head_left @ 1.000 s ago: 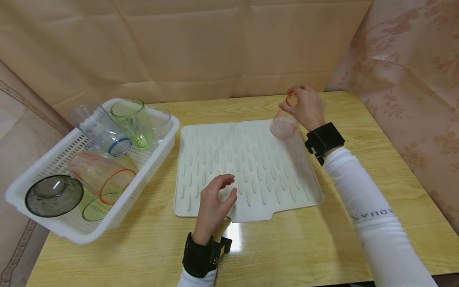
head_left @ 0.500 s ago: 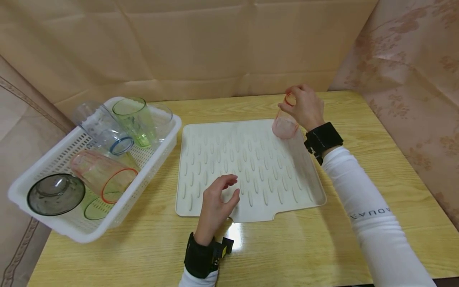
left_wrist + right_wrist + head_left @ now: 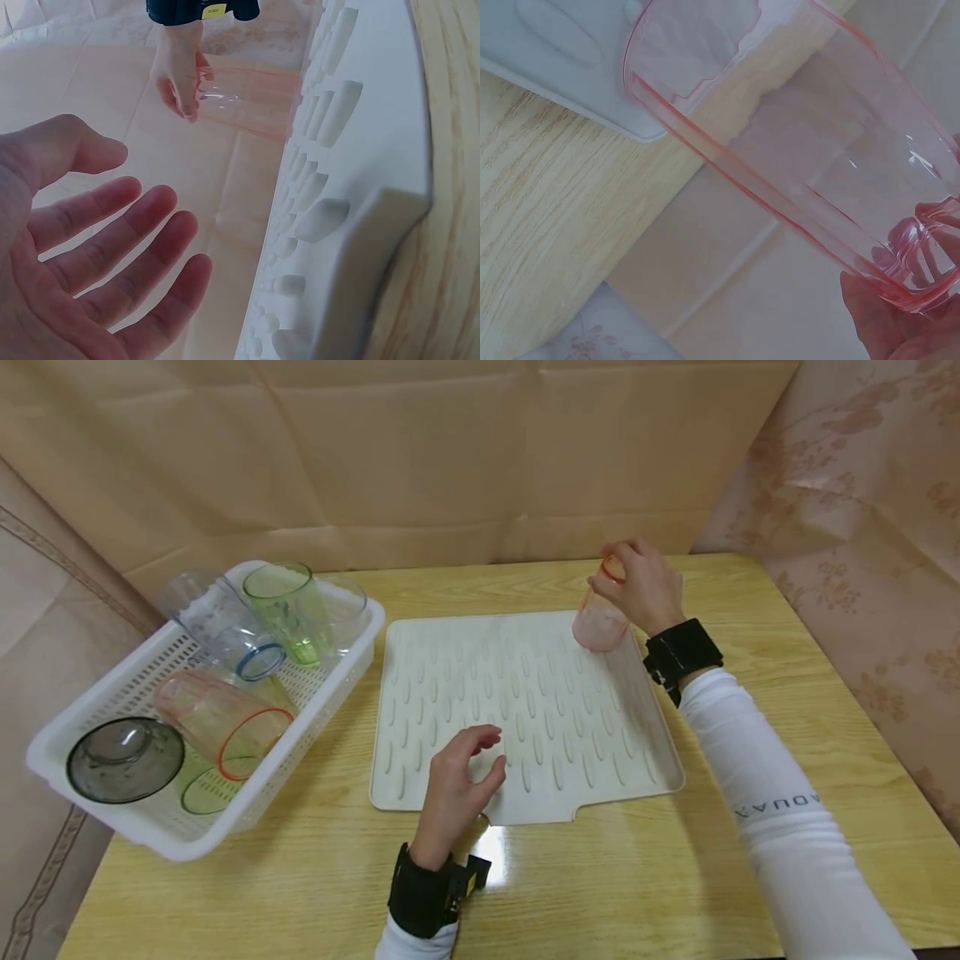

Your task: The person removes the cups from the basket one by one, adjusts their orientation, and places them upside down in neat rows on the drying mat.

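My right hand (image 3: 647, 587) grips a clear pink tumbler (image 3: 600, 625) by its narrow, thick base. The tumbler stands mouth down, its wide rim at the far right corner of the white ridged drying mat (image 3: 480, 672). In the right wrist view, the fingers and thumb (image 3: 870, 315) sit around the base of the tumbler (image 3: 795, 165). My left hand (image 3: 453, 781) hovers over the mat's near edge, fingers loosely bent and holding nothing. From the left wrist, the left palm (image 3: 97, 247) faces the mat's side, apart from the mat.
On the left, a white slotted plastic basket (image 3: 360, 672) holds several tumblers: a grey one (image 3: 126, 760), a red-rimmed one (image 3: 217, 718), a blue-based one (image 3: 232, 631) and a green one (image 3: 288, 602) among them. The wooden table (image 3: 600, 877) ends at a beige cloth backdrop (image 3: 420, 460).
The view has shifted slightly, so the basket and mat appear a little further right. Both hands keep nearly the same pose, and the tumbler stays at the mat's corner in the right hand.
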`<state>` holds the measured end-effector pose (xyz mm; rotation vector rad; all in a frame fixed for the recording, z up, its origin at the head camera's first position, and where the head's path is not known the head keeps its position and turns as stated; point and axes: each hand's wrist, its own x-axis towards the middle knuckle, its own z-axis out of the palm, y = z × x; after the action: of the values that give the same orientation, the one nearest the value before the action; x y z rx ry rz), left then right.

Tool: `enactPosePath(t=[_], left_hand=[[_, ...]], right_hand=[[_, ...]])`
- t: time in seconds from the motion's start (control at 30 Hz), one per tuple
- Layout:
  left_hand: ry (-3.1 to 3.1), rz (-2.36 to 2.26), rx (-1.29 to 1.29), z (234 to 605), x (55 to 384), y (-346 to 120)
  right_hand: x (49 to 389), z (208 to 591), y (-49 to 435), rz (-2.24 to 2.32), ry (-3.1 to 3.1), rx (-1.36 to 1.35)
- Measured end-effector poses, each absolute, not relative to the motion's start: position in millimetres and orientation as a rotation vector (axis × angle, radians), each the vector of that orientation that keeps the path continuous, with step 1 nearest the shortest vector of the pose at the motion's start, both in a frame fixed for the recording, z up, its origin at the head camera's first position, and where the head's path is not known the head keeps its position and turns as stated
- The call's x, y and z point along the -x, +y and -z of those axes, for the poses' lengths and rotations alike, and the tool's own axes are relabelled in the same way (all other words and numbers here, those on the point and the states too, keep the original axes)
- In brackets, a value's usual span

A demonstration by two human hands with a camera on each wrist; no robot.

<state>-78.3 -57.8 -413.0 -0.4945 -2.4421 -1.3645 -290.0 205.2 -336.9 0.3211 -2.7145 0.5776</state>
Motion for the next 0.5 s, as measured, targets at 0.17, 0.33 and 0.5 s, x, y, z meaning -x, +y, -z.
enactPosePath(t=[0.17,0.33,0.5], left_hand=[[-2.417,1.351,0.514,414.3,80.3,-56.8],[-2.418,1.358,0.508,416.3,81.9,-54.7],[-2.444,1.350,0.498,418.8,84.4,-52.8]], right_hand=[[293.9,338.0,206.2,-0.592,-2.722,-0.329],[297.2,341.5,209.7,-0.699,-2.657,-0.352],[295.8,341.2,214.3,-0.749,-2.593,-0.363]])
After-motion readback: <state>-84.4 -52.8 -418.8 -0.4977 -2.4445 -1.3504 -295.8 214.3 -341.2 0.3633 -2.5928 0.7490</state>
